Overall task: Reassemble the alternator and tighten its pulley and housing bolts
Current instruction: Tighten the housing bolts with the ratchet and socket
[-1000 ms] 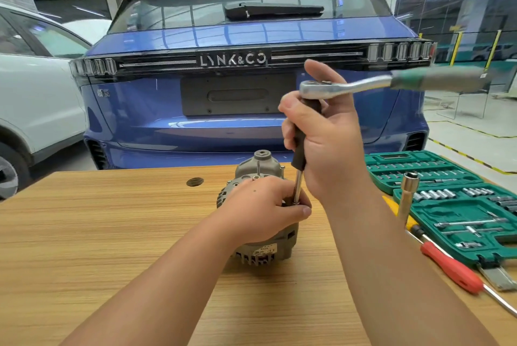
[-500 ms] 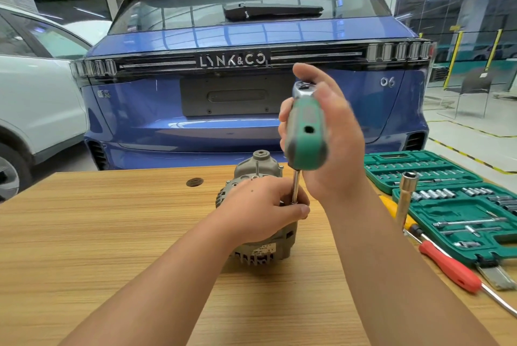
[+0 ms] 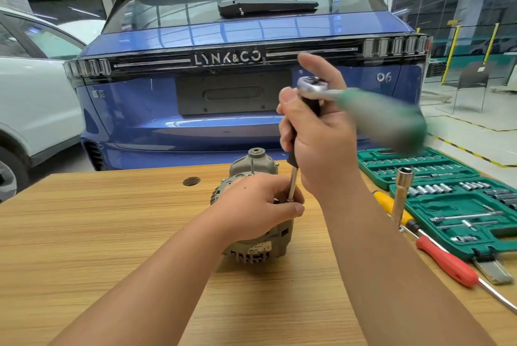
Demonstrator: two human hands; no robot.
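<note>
Grey cast metal marks the alternator, which sits on the wooden counter directly in front of you, at the middle of the work area, with its shaft end pointing away toward the blue car. Your left hand is nearer to it: it rests over the top of the housing with fingers curled around the body, thumb beside the lower tip of the extension bar.

The bar stands close to vertical, its lower end meeting the housing at the right of your left hand; the bolt head itself is hidden by your fingers. Your right hand is closed around the dark upper part of this shaft, well above the alternator. The ratchet sits on top, its green handle lying roughly level and pointing to your right, blurred by motion.

Judged from this layout, a housing bolt is being tightened. Keep the bar's axis in line with the bolt while the handle sweeps level; any tilt risks the socket slipping off. The open socket case lies to your right.
</note>
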